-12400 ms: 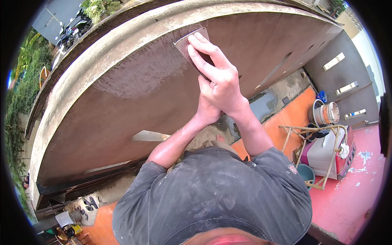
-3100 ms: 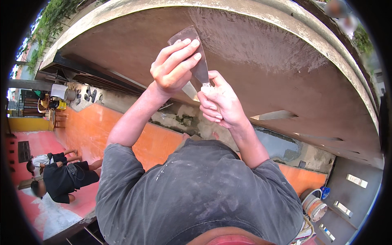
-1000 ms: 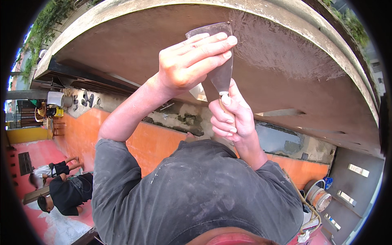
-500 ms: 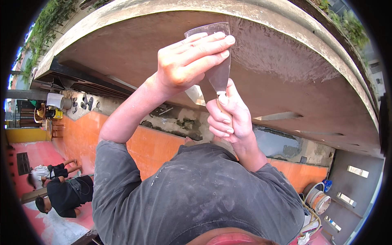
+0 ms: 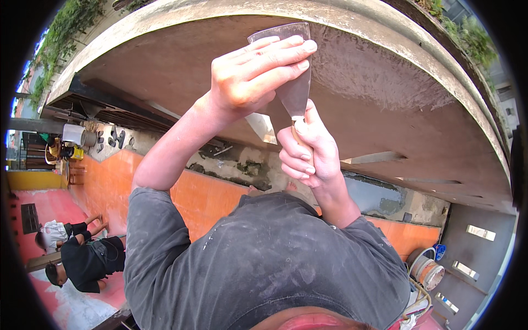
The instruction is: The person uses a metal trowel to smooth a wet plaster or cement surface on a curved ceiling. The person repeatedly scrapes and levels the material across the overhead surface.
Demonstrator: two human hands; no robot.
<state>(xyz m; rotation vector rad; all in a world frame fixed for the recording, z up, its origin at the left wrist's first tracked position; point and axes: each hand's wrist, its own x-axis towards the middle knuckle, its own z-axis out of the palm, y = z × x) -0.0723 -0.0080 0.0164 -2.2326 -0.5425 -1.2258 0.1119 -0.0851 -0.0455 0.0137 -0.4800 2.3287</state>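
My right hand is wrapped round the wooden handle of a putty knife, its thumb up near the neck. The wide, dark metal blade points up and away from me against the brownish-grey wall. Across the blade lie the stretched fingers of my left hand, pressing it flat from above; the left thumb is hidden. To the right of the blade the wall shows a rougher, paler streaked patch.
A rounded concrete ledge tops the wall, with slot openings lower down. Below lie an orange tiled floor and a wet gutter. Two people are at the lower left; a bucket stands at the right.
Both hands and the putty knife have shifted slightly up along the wall, toward the ledge. The grip looks the same.
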